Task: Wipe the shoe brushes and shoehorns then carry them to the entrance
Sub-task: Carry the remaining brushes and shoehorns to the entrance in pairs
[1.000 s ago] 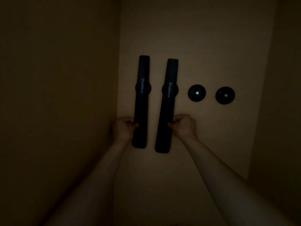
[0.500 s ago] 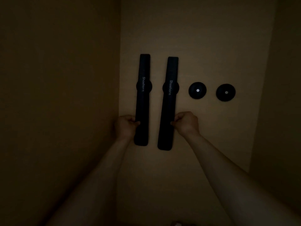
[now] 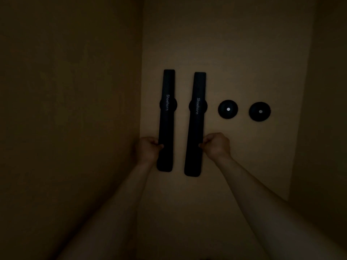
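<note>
Two long black shoehorns, each printed "Shoehorn", stand upright side by side against a dim beige wall. My left hand (image 3: 148, 150) grips the lower part of the left shoehorn (image 3: 167, 119). My right hand (image 3: 216, 145) grips the lower part of the right shoehorn (image 3: 196, 124). Behind the middle of each shoehorn a round black wall mount shows at both edges. No shoe brushes are in view.
Two bare round black wall mounts, one (image 3: 228, 109) and another (image 3: 259, 111), sit on the wall to the right of the shoehorns. A side wall (image 3: 71, 109) closes in on the left, and another wall edge (image 3: 328, 109) on the right. The light is very low.
The left shoehorn has swung from a slight tilt to nearly parallel with the right one. Both hands keep their grip at the same spots.
</note>
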The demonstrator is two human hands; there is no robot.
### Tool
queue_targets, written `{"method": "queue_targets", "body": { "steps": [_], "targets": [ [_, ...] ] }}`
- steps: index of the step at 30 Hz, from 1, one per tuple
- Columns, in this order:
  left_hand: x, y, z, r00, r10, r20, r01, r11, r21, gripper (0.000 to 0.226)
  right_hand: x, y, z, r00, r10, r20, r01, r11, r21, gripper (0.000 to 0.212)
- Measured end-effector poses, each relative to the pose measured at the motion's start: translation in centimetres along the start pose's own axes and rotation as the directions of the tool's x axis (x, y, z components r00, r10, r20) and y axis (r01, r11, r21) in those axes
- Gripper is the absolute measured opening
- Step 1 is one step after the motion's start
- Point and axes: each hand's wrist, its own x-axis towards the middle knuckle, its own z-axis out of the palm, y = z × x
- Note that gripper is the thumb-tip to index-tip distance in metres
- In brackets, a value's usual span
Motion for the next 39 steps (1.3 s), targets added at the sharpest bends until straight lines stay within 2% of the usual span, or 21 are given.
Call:
{"method": "queue_targets", "body": {
  "steps": [5,8,9,10,14,19,24,29,33,39],
  "targets": [
    [-0.3,0.2,-0.6,0.999,0.019,0.033,-0.021,0.998,0.066,0.03,-0.2,0.0,-0.3,1.0,0.019,0.005,-0.019,1.0,0.014,0.011],
    [-0.9,0.9,-1.1,0.998,0.049,0.039,-0.053,0.992,0.111,0.016,-0.5,0.0,-0.7,1.0,0.023,0.001,-0.023,1.0,-0.002,0.014],
    [-1.3,1.3,-1.2,0.997,0.064,0.043,-0.069,0.987,0.145,0.018,-0.7,0.1,-0.9,1.0,0.027,-0.001,-0.027,1.0,-0.01,0.015],
    [-1.6,1.5,-1.3,0.996,0.083,0.044,-0.09,0.976,0.196,0.029,-0.8,0.1,-1.1,0.999,0.033,0.001,-0.033,0.999,-0.014,0.015],
    [-3.5,3.4,-1.6,0.965,0.26,-0.022,-0.23,0.887,0.401,0.049,-1.8,0.3,-2.5,0.997,0.076,-0.006,-0.076,0.996,-0.046,0.014],
    [-5.7,6.2,-1.8,0.9,0.435,0.026,-0.403,0.809,0.427,0.052,-4.3,0.0,-4.6,0.998,0.054,-0.034,-0.058,0.991,-0.122,0.021],
    [-8.8,7.4,-1.6,0.886,0.439,0.151,-0.454,0.751,0.48,0.051,-8.1,-0.2,-6.6,0.999,0.043,-0.014,-0.045,0.971,-0.233,0.037],
    [-12.2,6.8,-1.3,0.885,0.378,0.272,-0.464,0.76,0.456,0.055,-12.4,0.3,-8.9,0.998,0.064,0.013,-0.056,0.939,-0.339,0.046],
    [-15.5,6.5,-2.0,0.87,0.333,0.362,-0.476,0.756,0.448,0.06,-15.7,0.6,-10.5,0.992,0.117,0.052,-0.093,0.935,-0.342,0.05],
    [-20.5,6.0,-4.9,0.859,0.276,0.432,-0.478,0.736,0.48,0.065,-21.3,0.5,-12.1,0.989,0.113,0.098,-0.076,0.945,-0.319,0.052]
  ]
}}
